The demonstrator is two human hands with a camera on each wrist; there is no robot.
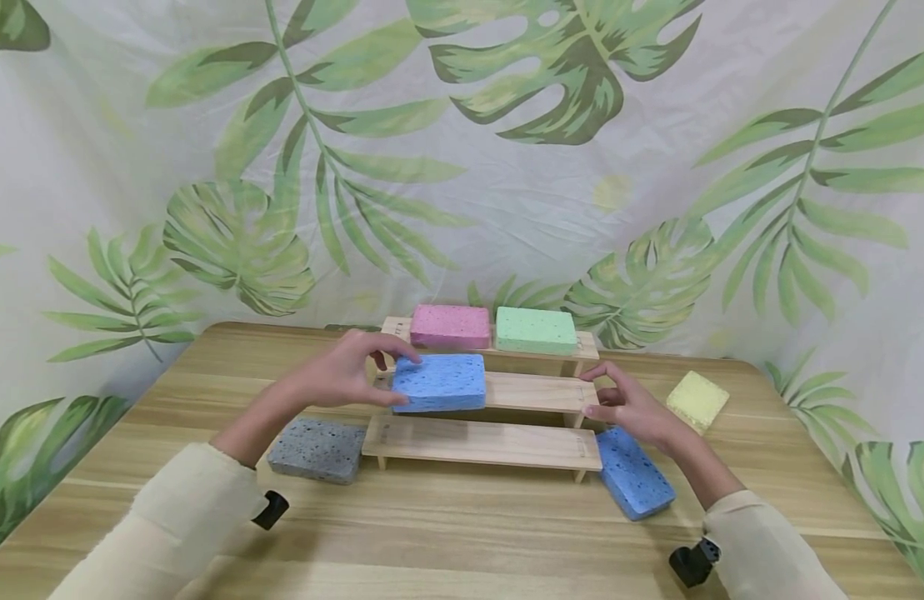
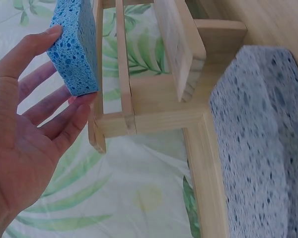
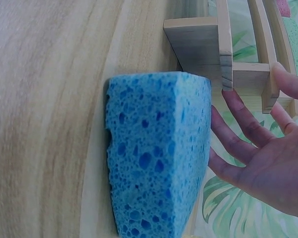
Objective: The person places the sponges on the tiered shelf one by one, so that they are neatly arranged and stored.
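My left hand [image 1: 354, 371] pinches a blue sponge [image 1: 439, 383] between thumb and fingers, at the left part of the middle step of a three-step wooden stand [image 1: 480, 442]. In the left wrist view the pitted sponge [image 2: 74, 47] is tilted upright, thumb on one side and fingers below. My right hand [image 1: 628, 406] holds the right end of the middle step, thumb and forefinger at its edges. On the top step sit a pink sponge [image 1: 450, 327] and a green sponge [image 1: 536, 331], side by side.
A grey sponge [image 1: 317, 450] lies on the wooden table [image 1: 432, 542], left of the stand. Another blue sponge [image 1: 636, 475] lies at its right end, below my right hand. Farther right is a yellow sponge [image 1: 697, 402]. A leaf-patterned cloth [image 1: 506, 208] hangs behind the table.
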